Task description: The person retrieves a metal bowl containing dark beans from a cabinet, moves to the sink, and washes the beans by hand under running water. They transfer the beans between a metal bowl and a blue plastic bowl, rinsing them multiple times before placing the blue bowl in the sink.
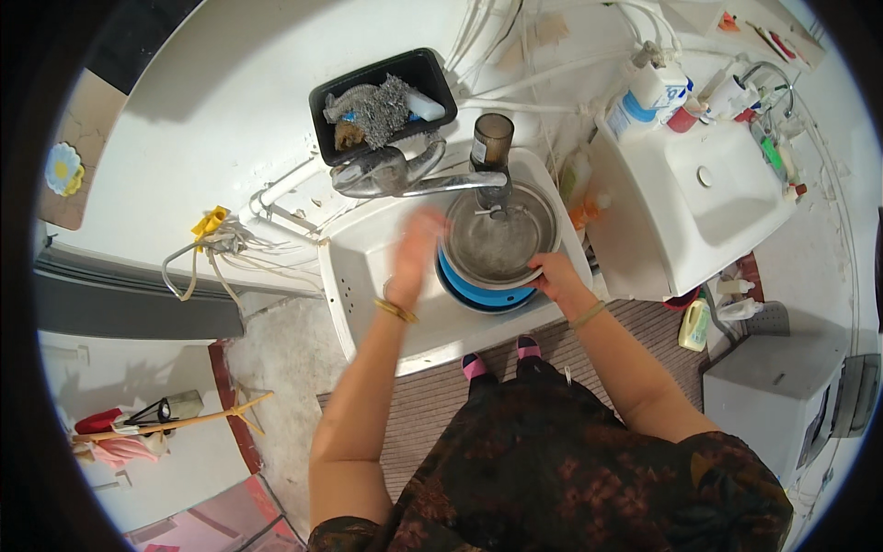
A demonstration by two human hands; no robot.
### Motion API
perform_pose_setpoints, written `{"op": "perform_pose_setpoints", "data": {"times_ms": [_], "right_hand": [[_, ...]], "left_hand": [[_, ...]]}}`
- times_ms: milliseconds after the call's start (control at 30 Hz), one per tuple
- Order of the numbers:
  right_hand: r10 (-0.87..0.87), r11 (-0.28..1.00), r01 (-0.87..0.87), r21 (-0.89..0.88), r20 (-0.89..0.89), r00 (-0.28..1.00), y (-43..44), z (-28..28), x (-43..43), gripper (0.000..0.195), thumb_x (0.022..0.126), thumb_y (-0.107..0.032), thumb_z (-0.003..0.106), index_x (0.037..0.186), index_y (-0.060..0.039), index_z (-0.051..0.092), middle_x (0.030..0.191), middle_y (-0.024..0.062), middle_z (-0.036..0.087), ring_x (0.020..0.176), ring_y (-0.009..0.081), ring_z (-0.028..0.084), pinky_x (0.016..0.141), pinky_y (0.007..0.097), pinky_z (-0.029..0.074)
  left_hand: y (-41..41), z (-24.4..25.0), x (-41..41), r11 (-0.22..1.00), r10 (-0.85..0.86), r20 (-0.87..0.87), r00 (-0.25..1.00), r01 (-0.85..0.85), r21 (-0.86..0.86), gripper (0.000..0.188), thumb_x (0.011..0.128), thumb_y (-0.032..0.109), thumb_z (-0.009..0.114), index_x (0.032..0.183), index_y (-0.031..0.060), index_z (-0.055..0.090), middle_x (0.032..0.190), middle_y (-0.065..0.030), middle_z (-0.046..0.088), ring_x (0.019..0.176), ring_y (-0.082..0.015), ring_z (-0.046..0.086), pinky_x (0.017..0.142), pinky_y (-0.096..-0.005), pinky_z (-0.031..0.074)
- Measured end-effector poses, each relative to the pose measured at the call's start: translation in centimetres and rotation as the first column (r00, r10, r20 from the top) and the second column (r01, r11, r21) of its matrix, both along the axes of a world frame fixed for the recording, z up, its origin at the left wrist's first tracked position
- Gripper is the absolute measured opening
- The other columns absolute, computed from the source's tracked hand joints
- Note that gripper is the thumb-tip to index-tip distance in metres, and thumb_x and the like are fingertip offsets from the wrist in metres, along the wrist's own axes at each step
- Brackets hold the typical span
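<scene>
My right hand (557, 277) grips the lower right rim of a round metal bowl (493, 255), its thumb over the edge. The bowl is under the chrome faucet's spout (462, 183) and appears wet inside. Beneath it, a blue basin or colander (483, 295) shows along the lower left side, within the white sink (428, 331). My left hand (416, 252), blurred, is just left of the bowl; whether it touches the rim is not clear. I see nothing held in it. A dark translucent cup (492, 131) stands behind the spout, partly hidden.
Behind the faucet is a black plastic tub (441, 69) with steel wool scourers (386, 110) and a white bottle. To the right stands a white washbasin (731, 214) with bottles and cups along its edge. Pipes run along the wall. A ribbed mat (428, 421) lies under my feet.
</scene>
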State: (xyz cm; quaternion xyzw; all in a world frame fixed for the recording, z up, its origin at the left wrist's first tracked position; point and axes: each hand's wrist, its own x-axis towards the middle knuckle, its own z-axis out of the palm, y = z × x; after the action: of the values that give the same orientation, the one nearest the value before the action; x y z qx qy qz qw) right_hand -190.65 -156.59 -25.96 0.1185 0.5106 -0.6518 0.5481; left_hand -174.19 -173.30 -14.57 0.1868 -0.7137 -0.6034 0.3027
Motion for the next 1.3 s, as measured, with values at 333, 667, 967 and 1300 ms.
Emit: {"op": "perform_pose_setpoints", "data": {"times_ms": [333,667,967,1300], "right_hand": [[-0.214,0.969,0.189,-0.159,-0.160,0.964,-2.8,-1.2,3.4,0.037,0.076,-0.011,0.057,0.109,-0.0063,0.041,0.098,0.0095,0.052,0.088,0.0237,0.056,0.071,0.0399,0.051],[-0.284,0.949,0.289,-0.127,0.054,0.957,-3.4,-5.1,1.9,0.040,0.081,-0.016,0.053,0.119,-0.0099,0.041,0.107,0.0080,0.053,0.094,0.0237,0.055,0.075,0.0394,0.047],[-0.228,0.959,0.221,-0.178,-0.022,0.973,-3.7,-4.9,3.1,0.050,0.077,-0.007,0.055,0.123,-0.0126,0.035,0.108,0.0092,0.050,0.089,0.0244,0.055,0.070,0.0359,0.050],[-0.234,0.960,0.231,-0.157,-0.006,0.972,-3.7,-3.1,4.0,0.049,0.085,-0.023,0.053,0.127,-0.0110,0.031,0.112,0.0075,0.049,0.100,0.0209,0.050,0.077,0.0353,0.047]], "left_hand": [[6.9,-12.4,-4.4,0.848,-0.082,0.726,0.683,0.430,-0.309,0.034,0.075,0.007,0.044,0.108,0.0073,0.053,0.110,-0.0124,0.055,0.099,-0.0264,0.053,0.087,-0.0368,0.040],[6.4,-11.8,-3.2,0.813,-0.140,0.703,0.698,0.486,-0.321,0.036,0.073,0.004,0.046,0.108,0.0085,0.053,0.101,-0.0143,0.058,0.098,-0.0266,0.053,0.087,-0.0367,0.039],[3.1,-16.2,0.3,0.620,0.052,0.477,0.877,0.346,-0.704,0.036,0.073,0.005,0.045,0.107,0.0108,0.055,0.091,-0.0121,0.061,0.087,-0.0290,0.056,0.077,-0.0388,0.043],[1.6,-14.7,-1.0,0.756,-0.075,0.751,0.657,0.528,-0.387,0.022,0.077,0.012,0.044,0.085,0.0043,0.063,0.095,-0.0137,0.059,0.094,-0.0259,0.054,0.082,-0.0365,0.041]]}}
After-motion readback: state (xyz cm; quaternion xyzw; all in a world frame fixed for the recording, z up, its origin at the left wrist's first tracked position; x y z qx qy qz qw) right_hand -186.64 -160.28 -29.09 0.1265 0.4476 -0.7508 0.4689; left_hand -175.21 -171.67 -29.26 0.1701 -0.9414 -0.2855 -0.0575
